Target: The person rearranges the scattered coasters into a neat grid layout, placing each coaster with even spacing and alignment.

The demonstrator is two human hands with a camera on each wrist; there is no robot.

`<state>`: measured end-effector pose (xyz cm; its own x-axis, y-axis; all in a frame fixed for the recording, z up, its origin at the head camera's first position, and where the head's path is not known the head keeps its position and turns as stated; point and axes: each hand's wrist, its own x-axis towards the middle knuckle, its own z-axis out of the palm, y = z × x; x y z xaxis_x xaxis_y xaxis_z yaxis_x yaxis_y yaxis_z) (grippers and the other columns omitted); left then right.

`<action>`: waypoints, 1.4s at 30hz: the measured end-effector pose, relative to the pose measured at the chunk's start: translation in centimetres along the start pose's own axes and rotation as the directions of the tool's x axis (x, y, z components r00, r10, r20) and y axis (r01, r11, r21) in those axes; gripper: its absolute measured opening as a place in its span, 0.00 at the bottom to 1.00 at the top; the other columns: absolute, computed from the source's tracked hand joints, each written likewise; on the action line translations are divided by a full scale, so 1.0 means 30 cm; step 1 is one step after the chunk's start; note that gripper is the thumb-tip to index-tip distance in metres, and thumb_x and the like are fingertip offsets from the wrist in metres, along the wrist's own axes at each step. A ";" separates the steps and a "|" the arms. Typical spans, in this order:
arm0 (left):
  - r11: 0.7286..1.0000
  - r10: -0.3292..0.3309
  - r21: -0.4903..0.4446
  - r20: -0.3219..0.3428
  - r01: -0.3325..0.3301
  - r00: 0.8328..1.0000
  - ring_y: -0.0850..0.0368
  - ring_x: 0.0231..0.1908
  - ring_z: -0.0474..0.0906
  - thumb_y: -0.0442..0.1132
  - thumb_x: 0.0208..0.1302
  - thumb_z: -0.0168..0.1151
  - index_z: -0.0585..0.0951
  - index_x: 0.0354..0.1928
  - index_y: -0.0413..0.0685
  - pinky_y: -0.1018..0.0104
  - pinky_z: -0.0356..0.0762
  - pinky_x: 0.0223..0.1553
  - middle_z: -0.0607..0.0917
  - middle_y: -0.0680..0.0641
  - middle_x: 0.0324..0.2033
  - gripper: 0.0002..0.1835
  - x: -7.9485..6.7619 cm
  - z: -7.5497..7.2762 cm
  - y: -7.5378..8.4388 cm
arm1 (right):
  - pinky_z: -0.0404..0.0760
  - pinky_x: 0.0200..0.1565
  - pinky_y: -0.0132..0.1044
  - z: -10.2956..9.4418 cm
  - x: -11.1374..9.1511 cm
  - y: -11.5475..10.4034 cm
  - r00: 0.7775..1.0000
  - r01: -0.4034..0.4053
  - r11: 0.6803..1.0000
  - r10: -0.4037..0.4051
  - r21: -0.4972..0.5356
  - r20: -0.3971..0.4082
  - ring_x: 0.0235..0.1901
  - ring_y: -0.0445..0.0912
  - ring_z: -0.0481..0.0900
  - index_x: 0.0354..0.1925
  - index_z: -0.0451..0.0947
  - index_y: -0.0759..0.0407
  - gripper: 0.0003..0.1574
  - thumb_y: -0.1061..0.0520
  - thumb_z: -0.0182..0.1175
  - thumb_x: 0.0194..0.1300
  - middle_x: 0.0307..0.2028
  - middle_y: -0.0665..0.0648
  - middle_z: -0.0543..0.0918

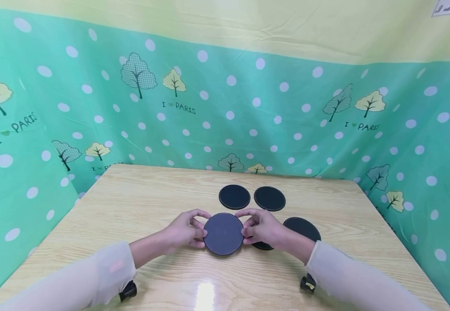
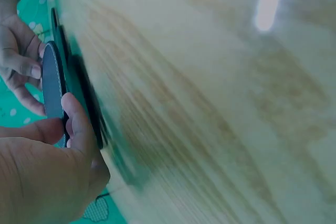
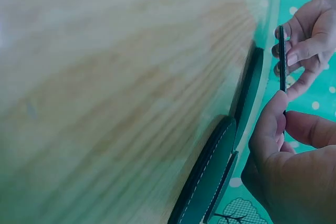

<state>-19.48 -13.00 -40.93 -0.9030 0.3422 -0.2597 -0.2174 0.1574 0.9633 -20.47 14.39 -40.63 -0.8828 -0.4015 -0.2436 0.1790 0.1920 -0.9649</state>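
Both hands hold one round dark coaster with a stitched rim, over the table near the middle. Its left edge is pinched between the thumb and fingers of my left hand. On the opposite edge, my right hand has the same kind of pinch. In the left wrist view the held coaster stands tilted up; edge-on, it appears as a thin dark line in the right wrist view. Beneath my right hand and wrist lie a partly covered coaster and another coaster.
Two more black coasters, a left one and a right one, lie side by side farther back on the wooden table. A green dotted cloth hangs behind and beside the table. Light glares off the front of the tabletop.
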 end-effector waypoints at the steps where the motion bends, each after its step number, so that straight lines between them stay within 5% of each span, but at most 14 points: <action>1: 1.000 0.001 0.001 0.003 -0.001 1.000 0.50 0.33 0.80 0.18 0.63 0.61 0.72 0.65 0.38 0.56 0.90 0.37 0.73 0.38 0.41 0.28 -0.007 0.002 -0.001 | 0.91 0.39 0.43 0.002 -0.005 0.001 1.000 0.003 1.000 -0.003 -0.003 0.003 0.31 0.47 0.82 0.66 0.73 0.64 0.32 0.78 0.59 0.65 0.35 0.60 0.76; 25: 0.999 -0.047 0.005 0.057 0.047 0.997 0.49 0.34 0.80 0.17 0.62 0.63 0.72 0.63 0.38 0.55 0.91 0.36 0.72 0.37 0.44 0.28 -0.141 0.059 -0.039 | 0.91 0.41 0.49 0.041 -0.129 0.045 0.994 0.003 1.000 -0.006 0.030 0.113 0.33 0.50 0.84 0.63 0.73 0.67 0.32 0.78 0.61 0.61 0.35 0.62 0.76; 42: 0.995 -0.101 0.010 0.111 0.101 0.989 0.49 0.33 0.79 0.15 0.60 0.61 0.72 0.59 0.34 0.58 0.91 0.34 0.73 0.38 0.42 0.25 -0.184 0.080 -0.044 | 0.91 0.35 0.45 0.081 -0.169 0.079 0.992 -0.021 1.000 0.020 0.009 0.128 0.26 0.48 0.83 0.59 0.74 0.65 0.30 0.80 0.61 0.59 0.33 0.61 0.75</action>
<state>-13.30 -12.87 -40.93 -0.8296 0.4254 -0.3617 -0.3035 0.2002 0.9316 -14.50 14.71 -41.92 -0.8163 -0.5089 -0.2733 0.2016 0.1923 -0.9604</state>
